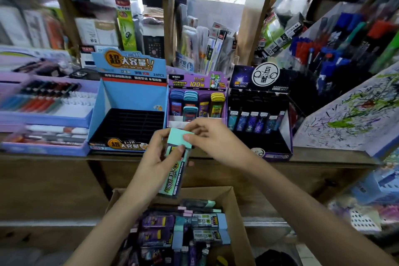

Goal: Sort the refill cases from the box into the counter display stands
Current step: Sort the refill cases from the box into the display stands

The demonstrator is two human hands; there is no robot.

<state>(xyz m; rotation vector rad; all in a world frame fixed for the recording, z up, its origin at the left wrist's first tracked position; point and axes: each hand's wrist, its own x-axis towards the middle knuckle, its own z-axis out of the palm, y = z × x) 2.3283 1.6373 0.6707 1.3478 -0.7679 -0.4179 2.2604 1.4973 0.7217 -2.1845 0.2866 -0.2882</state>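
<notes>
Box [236, 203], near: loose cases inside. Case [175, 179], mid-air above it: long axis near-to-far, mint cap far. Left hand [154, 158] wraps body; right hand [213, 138] pinches cap. Blue stand [131, 95], just far-left of cap; left hand nearer.

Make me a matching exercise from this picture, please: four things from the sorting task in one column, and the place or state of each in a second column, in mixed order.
Things
1. blue display stand
2. purple display stand
3. cardboard box
4. mint-green refill case

Places or states
A. gripped by the left hand, pinched at its top by the right hand
B. below the counter, full of mixed cases
C. its black slots hold no cases
D. holds coloured cases: blue, teal, purple, yellow

Pairs: 1-C, 2-D, 3-B, 4-A
</notes>
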